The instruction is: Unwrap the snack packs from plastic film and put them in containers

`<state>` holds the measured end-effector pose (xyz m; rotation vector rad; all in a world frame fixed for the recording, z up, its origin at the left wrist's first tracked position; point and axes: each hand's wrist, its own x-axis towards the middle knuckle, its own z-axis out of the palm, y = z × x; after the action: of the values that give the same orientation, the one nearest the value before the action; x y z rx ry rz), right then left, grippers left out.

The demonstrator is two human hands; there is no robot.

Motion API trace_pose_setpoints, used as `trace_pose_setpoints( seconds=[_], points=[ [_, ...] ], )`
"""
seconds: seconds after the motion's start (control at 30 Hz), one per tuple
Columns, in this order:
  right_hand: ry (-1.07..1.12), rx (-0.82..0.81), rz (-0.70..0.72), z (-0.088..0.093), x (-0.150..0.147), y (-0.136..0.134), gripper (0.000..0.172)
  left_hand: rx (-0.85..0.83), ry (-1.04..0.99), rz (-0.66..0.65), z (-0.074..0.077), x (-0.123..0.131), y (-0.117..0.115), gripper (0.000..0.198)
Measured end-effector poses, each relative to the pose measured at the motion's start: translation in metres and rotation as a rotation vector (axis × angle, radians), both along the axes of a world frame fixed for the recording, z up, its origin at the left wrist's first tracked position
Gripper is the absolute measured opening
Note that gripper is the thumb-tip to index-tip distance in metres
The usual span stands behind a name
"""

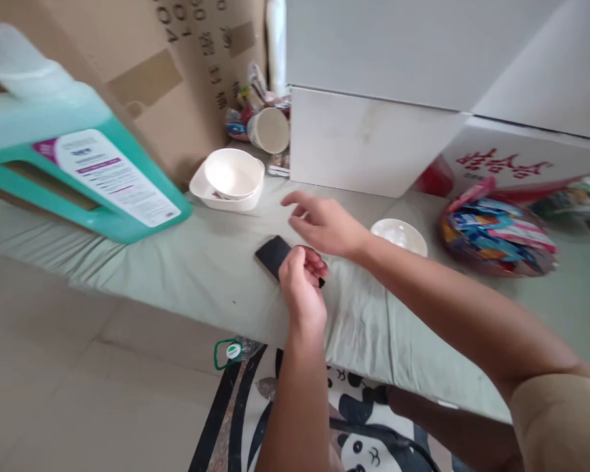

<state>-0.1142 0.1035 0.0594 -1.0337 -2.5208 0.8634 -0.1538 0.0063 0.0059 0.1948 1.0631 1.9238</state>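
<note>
My left hand point(302, 285) hovers over or rests on a black smartphone point(274, 254) lying on the pale green cloth. Its fingers curl in toward the palm, and I see nothing in them; the hand covers part of the phone. Just beyond, my right hand point(319, 221) reaches leftward above the cloth with its fingers apart and nothing held. To the right of that wrist, partly behind the forearm, is a white bowl point(417, 237) with something clear and shiny inside. Farther left sit a white round bowl point(232, 172) and the white squarish container point(236, 204) under it.
A big jug of green liquid point(128, 157) stands at left before a cardboard box point(177, 85). White panels point(364, 141) rise behind. A paper cup point(270, 130) lies tipped near small packets. Colourful packaged snacks point(501, 229) fill a container at right. A panda-patterned mat point(368, 446) lies below.
</note>
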Motion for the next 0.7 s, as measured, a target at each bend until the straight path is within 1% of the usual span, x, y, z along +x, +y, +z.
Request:
trace_pose_setpoints(
  seconds=[0.03,0.07,0.1,0.13,0.2,0.23,0.3,0.37,0.43,0.47,0.53,0.6,0.7],
  points=[
    [0.115,-0.037,-0.098,0.005,0.039,-0.011,0.035,0.015,0.032,-0.023,0.0,0.004,0.0,0.027],
    [0.193,-0.055,-0.212,0.007,0.08,-0.022,0.03,0.025,0.078,-0.042,0.0,0.008,0.0,0.026],
    [0.255,-0.035,-0.36,0.004,0.122,-0.033,0.027,0.022,0.149,-0.058,-0.001,0.012,0.001,0.024],
    [0.299,0.03,-0.532,-0.002,0.164,-0.042,0.024,0.006,0.246,-0.074,-0.003,0.018,0.002,0.021],
    [0.293,0.206,-0.896,-0.025,0.239,-0.054,0.02,-0.053,0.486,-0.141,-0.008,0.032,0.007,0.016],
    [0.261,0.274,-1.03,-0.039,0.27,-0.056,0.022,-0.084,0.605,-0.198,-0.012,0.04,0.011,0.021],
    [0.173,0.278,-1.113,-0.066,0.316,-0.056,0.032,-0.133,0.787,-0.327,-0.021,0.059,0.019,0.036],
    [0.098,0.242,-1.09,-0.085,0.342,-0.049,0.045,-0.16,0.89,-0.399,-0.03,0.078,0.027,0.039],
    [-0.005,0.199,-1.025,-0.094,0.352,-0.041,0.052,-0.174,0.934,-0.394,-0.039,0.095,0.036,0.032],
    [-0.056,0.178,-1.001,-0.095,0.354,-0.037,0.051,-0.179,0.943,-0.379,-0.043,0.102,0.04,0.027],
    [-0.123,0.141,-0.991,-0.093,0.356,-0.03,0.043,-0.176,0.961,-0.348,-0.049,0.113,0.049,0.022],
    [-0.159,0.109,-1.007,-0.087,0.361,-0.027,0.034,-0.149,0.999,-0.311,-0.052,0.12,0.056,0.023],
    [-0.178,0.041,-1.003,-0.076,0.378,-0.036,0.026,-0.137,1.054,-0.267,-0.051,0.132,0.07,0.029]
  ],
)
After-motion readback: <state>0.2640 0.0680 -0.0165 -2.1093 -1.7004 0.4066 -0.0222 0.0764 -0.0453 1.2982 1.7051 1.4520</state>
